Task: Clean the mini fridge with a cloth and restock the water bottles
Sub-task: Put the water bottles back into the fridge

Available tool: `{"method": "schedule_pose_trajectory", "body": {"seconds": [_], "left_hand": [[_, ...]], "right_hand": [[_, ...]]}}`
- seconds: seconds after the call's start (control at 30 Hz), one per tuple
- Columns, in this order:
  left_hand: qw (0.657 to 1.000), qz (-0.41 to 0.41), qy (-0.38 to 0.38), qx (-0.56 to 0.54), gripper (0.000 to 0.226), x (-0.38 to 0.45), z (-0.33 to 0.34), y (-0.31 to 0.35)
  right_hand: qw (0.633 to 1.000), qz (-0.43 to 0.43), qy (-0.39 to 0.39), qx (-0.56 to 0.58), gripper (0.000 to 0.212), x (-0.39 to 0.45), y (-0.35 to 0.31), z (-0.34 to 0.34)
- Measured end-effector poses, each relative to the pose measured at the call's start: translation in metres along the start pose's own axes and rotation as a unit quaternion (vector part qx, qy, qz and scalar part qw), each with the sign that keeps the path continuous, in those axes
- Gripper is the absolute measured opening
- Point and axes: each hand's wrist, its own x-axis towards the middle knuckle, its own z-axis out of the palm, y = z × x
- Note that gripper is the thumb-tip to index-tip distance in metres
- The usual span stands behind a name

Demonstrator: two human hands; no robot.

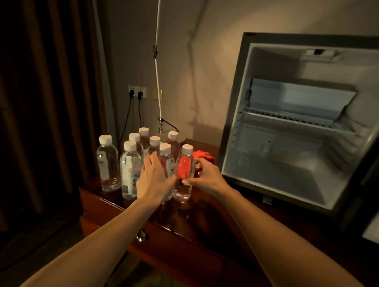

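Fingers (201,163) of the right hand (206,177) curl round the nearest bottle (183,176), thumb pinching its lower front, while the left hand (154,176) reaches in beside it, its fingers fairly straight and close together against the next bottle (166,159); whether that hand has closed on it cannot be told. Eight clear, white-capped bottles stand bunched at the back left of the dark wooden bench (179,226), within easy reach of the fridge (294,131) just to their right, whose door hangs open on a bare white interior and an empty wire shelf (295,119). A red cloth (205,156) lies crumpled behind the right hand, set aside between bottles and fridge, which suggests the wiping is over and restocking is starting. Seen through the held bottle, the cloth tints it red. The bottles look full, some with pale labels, all upright and nearly touching. Two plugs sit in a wall socket (136,92) behind.
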Motion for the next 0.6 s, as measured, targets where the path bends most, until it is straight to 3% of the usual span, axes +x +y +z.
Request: {"method": "schedule_pose_trajectory", "body": {"seconds": [0.3, 0.6], "left_hand": [[0.998, -0.054, -0.028, 0.004, 0.075, 0.015, 0.005, -0.009], [0.996, -0.006, -0.043, -0.073, 0.056, 0.013, -0.003, 0.002]], "right_hand": [[0.997, 0.044, 0.057, 0.042, 0.065, 0.011, 0.005, 0.019], [0.999, -0.004, 0.039, -0.012, 0.059, -0.006, 0.008, 0.001]]}}
